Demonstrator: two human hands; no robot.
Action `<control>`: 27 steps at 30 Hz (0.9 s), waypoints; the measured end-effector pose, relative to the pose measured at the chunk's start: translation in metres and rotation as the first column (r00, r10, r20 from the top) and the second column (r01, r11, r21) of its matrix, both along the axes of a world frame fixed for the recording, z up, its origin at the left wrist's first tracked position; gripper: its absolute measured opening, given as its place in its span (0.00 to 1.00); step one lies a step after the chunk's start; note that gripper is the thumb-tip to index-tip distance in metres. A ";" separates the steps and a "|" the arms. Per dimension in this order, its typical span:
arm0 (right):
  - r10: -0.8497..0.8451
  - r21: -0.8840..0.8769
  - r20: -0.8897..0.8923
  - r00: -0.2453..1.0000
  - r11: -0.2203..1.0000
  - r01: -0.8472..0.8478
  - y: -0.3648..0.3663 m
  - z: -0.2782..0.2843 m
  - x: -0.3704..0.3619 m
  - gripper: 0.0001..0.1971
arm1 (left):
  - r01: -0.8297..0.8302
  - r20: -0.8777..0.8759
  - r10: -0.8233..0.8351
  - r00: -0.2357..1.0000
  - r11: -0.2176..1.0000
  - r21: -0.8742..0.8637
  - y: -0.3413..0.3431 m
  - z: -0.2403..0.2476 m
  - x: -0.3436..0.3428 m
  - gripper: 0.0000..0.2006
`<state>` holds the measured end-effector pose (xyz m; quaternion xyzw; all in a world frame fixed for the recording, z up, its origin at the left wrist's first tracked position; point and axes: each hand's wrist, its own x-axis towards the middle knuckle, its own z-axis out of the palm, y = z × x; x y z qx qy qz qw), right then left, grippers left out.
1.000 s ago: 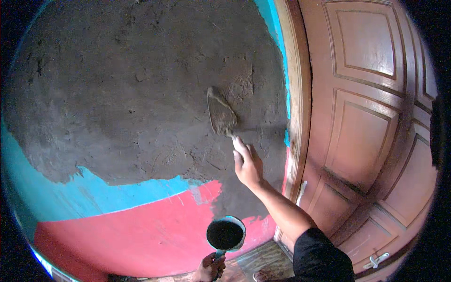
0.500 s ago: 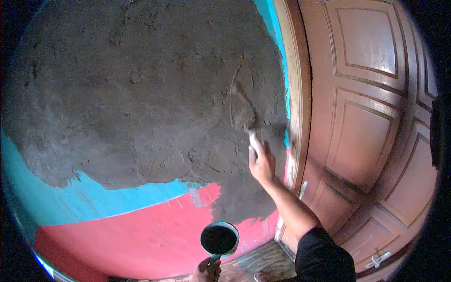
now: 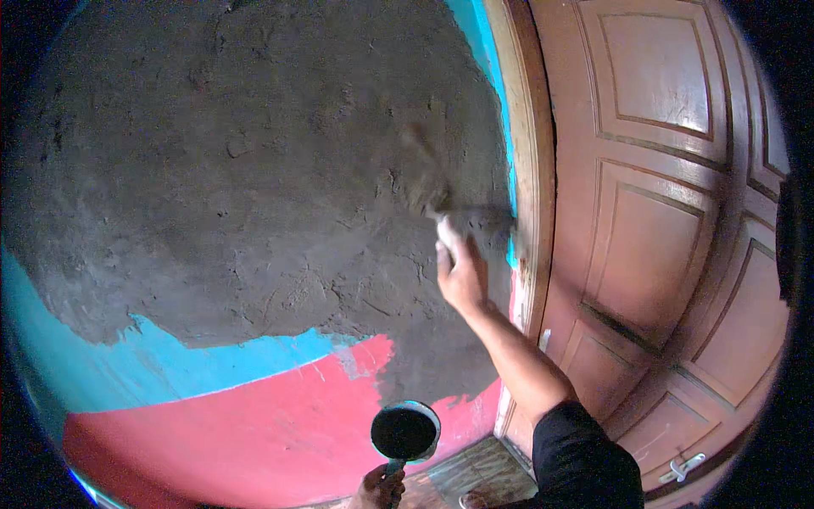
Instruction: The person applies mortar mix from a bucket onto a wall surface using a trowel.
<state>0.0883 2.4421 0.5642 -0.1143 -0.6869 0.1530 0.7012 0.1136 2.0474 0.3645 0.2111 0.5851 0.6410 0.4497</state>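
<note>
Your right hand reaches up to the wall near the door frame, its grip wrapped around the pale handle of a trowel. The trowel's blade points up and slightly left in front of the grey plaster, to the left of the frame; it is blurred, so you cannot tell whether it touches the plaster or sits just off it. Your left hand is low at the bottom edge, its grip closed around the short handle of a round dipper, which stands out above your fingers in front of the lower wall. The dipper's mouth faces you, its inside looks very dark, and its pale outer side shows at the right; what it contains is too dark to tell. The plaster is rough and ridged, covering most of the wall and running down in a tongue above the dipper. Below its ragged edge lie a turquoise band and a red band, and a thin turquoise strip runs beside the wooden door frame. To the right is a brown panelled door with a metal lever near the bottom. Your right upper arm wears a black sleeve, above the floor.
</note>
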 end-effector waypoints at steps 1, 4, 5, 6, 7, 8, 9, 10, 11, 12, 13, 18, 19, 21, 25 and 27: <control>-0.040 0.076 0.047 0.998 0.996 0.036 -0.007 -0.013 0.004 0.22 | -0.065 -0.056 0.057 0.997 0.986 -0.151 0.005 -0.001 0.000 0.14; 0.096 0.042 0.209 0.973 0.993 -0.107 -0.040 -0.046 0.017 0.23 | -0.041 0.034 0.041 0.999 0.999 0.007 -0.003 -0.012 -0.004 0.13; 0.102 0.039 0.209 0.972 0.993 -0.113 -0.043 -0.046 0.020 0.23 | -0.047 0.034 0.047 0.998 0.999 0.004 -0.006 -0.018 -0.004 0.13; 0.112 0.070 0.130 0.985 0.990 -0.121 -0.041 -0.044 0.025 0.23 | -0.064 -0.001 0.064 0.998 0.998 0.013 -0.005 -0.022 -0.006 0.12; 0.125 0.102 0.051 0.991 0.986 -0.129 -0.037 -0.044 0.028 0.23 | -0.081 -0.037 0.082 0.996 0.996 0.023 -0.004 -0.025 -0.009 0.11; 0.118 0.100 -0.019 0.993 0.988 -0.116 -0.021 -0.039 0.022 0.22 | -0.081 -0.040 0.082 0.996 0.996 0.025 -0.007 -0.026 -0.011 0.11; 0.091 0.011 -0.062 0.994 0.996 -0.090 -0.006 -0.026 0.021 0.21 | -0.090 0.011 0.090 0.996 0.996 0.001 -0.009 -0.026 -0.011 0.11; 0.121 -0.036 -0.150 0.981 0.991 -0.128 -0.001 0.000 0.022 0.21 | -0.103 0.063 0.104 0.993 0.994 -0.024 -0.013 -0.026 -0.011 0.11; 0.119 -0.029 -0.227 0.967 0.991 -0.129 0.020 0.015 0.015 0.20 | -0.097 0.063 0.098 0.993 0.995 -0.023 -0.014 -0.028 -0.013 0.11; 0.006 -0.034 -0.180 0.984 0.999 -0.013 0.015 0.040 0.017 0.19 | -0.106 0.005 0.107 0.994 0.989 -0.105 -0.016 -0.033 -0.015 0.11; -0.009 -0.046 -0.167 0.986 0.999 0.001 0.020 0.047 0.012 0.19 | -0.101 -0.055 0.092 0.994 0.978 -0.185 -0.013 -0.032 -0.017 0.12; -0.075 0.120 0.023 0.997 0.990 0.071 0.005 0.006 -0.009 0.24 | -0.091 0.030 0.090 0.995 0.996 0.023 -0.003 -0.003 -0.003 0.10; -0.058 0.168 0.040 0.998 0.984 0.050 -0.005 -0.006 -0.008 0.25 | -0.113 0.056 0.116 0.992 0.992 -0.049 -0.002 0.000 -0.001 0.11; 0.012 0.200 0.098 0.995 0.979 -0.032 -0.024 -0.022 -0.002 0.25 | -0.116 -0.231 0.078 0.970 0.980 -0.159 0.003 -0.021 -0.013 0.11; 0.092 0.088 0.038 0.995 0.992 -0.095 -0.020 -0.022 0.023 0.21 | -0.096 0.125 0.104 0.987 0.993 -0.072 0.004 -0.017 -0.021 0.10; 0.051 0.094 -0.159 0.986 0.995 -0.036 0.003 0.007 0.020 0.21 | -0.085 0.137 0.094 0.986 0.994 -0.073 0.005 -0.002 -0.013 0.10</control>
